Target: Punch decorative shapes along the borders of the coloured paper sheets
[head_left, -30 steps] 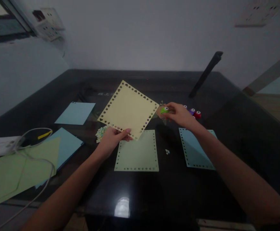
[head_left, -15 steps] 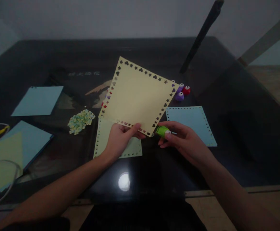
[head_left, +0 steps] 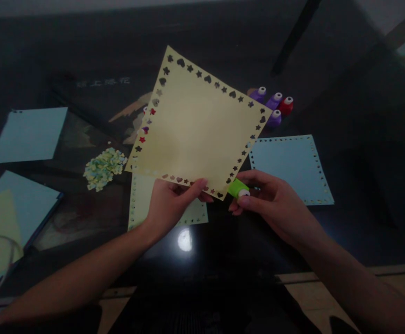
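My left hand [head_left: 177, 199] pinches the lower edge of a pale yellow paper sheet [head_left: 202, 125], thumb on top, and holds it tilted above the table. Heart, star and other small shapes are punched along its edges. In my right hand [head_left: 268, 197] is a small green craft punch [head_left: 238, 189] with a white button, held between thumb and fingers at the sheet's lower right corner. Whether the paper sits inside the punch's slot I cannot tell. Beneath the raised sheet lies another punched pale sheet [head_left: 188, 219], partly covered.
Purple punches [head_left: 274, 118] and a red punch [head_left: 286, 105] stand behind the sheet at right. A punched blue sheet [head_left: 286, 167] lies right. Left are a confetti heap [head_left: 104, 169], a blue sheet [head_left: 30, 134], stacked papers [head_left: 31, 195] and a cable [head_left: 12, 250]. The dark table [head_left: 223, 260] reflects a light.
The head view has tipped downward and closer, so the wall has mostly left the picture. Both hands keep their hold on the sheet and the green punch, which is turned slightly.
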Tool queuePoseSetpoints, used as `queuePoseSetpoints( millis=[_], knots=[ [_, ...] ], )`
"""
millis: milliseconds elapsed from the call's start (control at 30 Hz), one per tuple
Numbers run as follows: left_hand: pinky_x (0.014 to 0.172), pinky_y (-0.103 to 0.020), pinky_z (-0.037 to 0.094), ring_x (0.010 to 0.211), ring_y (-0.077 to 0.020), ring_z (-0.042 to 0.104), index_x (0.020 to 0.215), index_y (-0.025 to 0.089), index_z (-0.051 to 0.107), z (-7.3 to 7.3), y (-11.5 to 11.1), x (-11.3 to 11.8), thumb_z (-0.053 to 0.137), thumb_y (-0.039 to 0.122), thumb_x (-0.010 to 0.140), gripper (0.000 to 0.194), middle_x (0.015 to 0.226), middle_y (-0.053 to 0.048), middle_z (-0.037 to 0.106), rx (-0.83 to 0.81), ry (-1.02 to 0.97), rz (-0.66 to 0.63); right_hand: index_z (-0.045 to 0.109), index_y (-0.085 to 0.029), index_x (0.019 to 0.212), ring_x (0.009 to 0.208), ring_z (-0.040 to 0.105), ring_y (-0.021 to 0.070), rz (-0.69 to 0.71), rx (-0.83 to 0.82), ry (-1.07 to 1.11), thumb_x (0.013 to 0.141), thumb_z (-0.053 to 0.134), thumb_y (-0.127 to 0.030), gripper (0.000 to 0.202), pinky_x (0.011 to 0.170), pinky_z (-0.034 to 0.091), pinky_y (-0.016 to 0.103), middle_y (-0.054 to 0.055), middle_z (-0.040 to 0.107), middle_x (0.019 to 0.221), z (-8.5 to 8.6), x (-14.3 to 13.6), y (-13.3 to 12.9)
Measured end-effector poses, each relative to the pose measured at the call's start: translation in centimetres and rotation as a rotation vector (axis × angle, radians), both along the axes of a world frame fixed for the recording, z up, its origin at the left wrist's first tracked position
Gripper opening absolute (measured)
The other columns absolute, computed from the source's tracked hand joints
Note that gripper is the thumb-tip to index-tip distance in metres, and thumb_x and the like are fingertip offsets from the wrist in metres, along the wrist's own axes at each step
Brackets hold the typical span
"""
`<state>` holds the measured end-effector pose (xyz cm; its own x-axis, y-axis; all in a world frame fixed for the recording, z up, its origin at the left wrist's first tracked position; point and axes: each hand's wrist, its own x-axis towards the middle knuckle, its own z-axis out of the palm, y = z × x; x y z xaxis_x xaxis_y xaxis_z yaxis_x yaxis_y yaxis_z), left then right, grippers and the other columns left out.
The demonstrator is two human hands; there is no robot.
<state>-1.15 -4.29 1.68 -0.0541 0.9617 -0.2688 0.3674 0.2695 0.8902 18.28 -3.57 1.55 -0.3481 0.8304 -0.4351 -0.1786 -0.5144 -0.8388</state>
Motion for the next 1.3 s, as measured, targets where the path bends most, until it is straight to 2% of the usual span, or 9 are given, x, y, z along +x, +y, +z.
queuePoseSetpoints(
  millis=[267,400,600,733,900,1100,1300],
  knots=[
    [0.061,-0.030,0.053,0.060,-0.0187,0.067,0.057,0.022,0.069,0.03,-0.12,0.16,0.062,0.039,0.071,0.024,0.057,-0.003,0.071,-0.040,0.025,-0.007,0.059,-0.022,0.087,0.060,0.064,0.0125,0.024,0.020,-0.053,0.062,0.078,-0.020,0.031,0.058,0.057,0.029,-0.002,0.066,0.077,-0.01,-0.10,-0.04],
    [0.066,-0.031,0.054,0.063,-0.0192,0.067,0.055,0.025,0.068,-0.10,-0.22,0.20,0.061,0.040,0.073,0.024,0.058,-0.002,0.071,-0.010,0.055,-0.060,0.059,-0.022,0.082,0.064,0.063,0.0130,0.063,0.062,-0.075,0.063,0.079,-0.024,0.027,0.058,0.055,0.027,-0.002,0.066,0.077,-0.04,-0.11,-0.05],
    [0.063,-0.028,0.052,0.051,-0.0155,0.062,0.044,0.025,0.058,-0.20,-0.26,0.44,0.056,0.035,0.075,0.033,0.048,0.001,0.065,0.040,0.090,-0.167,0.062,-0.023,0.084,0.075,0.064,0.0144,0.078,0.088,-0.081,0.063,0.078,-0.021,0.026,0.064,0.053,0.026,-0.001,0.069,0.086,0.07,-0.17,-0.15],
    [0.069,-0.028,0.051,0.052,-0.0150,0.061,0.043,0.024,0.057,-0.19,-0.28,0.45,0.054,0.035,0.077,0.036,0.049,0.000,0.065,0.050,0.121,-0.191,0.062,-0.023,0.085,0.071,0.063,0.0132,0.080,0.075,-0.064,0.063,0.078,-0.020,0.027,0.056,0.051,0.023,-0.002,0.068,0.085,0.12,-0.22,-0.14],
    [0.068,-0.028,0.052,0.053,-0.0160,0.062,0.045,0.025,0.059,-0.20,-0.29,0.45,0.054,0.037,0.076,0.033,0.051,0.000,0.067,0.006,0.123,-0.181,0.063,-0.023,0.087,0.065,0.062,0.0121,0.097,0.066,-0.053,0.064,0.077,-0.020,0.027,0.051,0.049,0.022,-0.002,0.068,0.081,0.18,-0.24,-0.18],
    [0.071,-0.028,0.054,0.057,-0.0171,0.066,0.047,0.025,0.059,-0.31,-0.39,0.39,0.055,0.035,0.076,0.030,0.054,0.002,0.070,0.009,0.095,-0.184,0.061,-0.022,0.080,0.065,0.062,0.0129,0.107,0.036,-0.114,0.064,0.077,-0.021,0.022,0.056,0.051,0.025,-0.002,0.067,0.074,0.53,-0.25,-0.18],
    [0.072,-0.028,0.054,0.060,-0.0163,0.068,0.050,0.025,0.062,-0.27,-0.55,0.20,0.054,0.035,0.080,0.033,0.055,0.002,0.070,0.039,0.178,-0.238,0.060,-0.020,0.080,0.072,0.065,0.0140,0.124,0.035,-0.104,0.061,0.078,-0.019,0.026,0.070,0.053,0.028,-0.002,0.067,0.077,0.47,-0.19,-0.05]
  ],
)
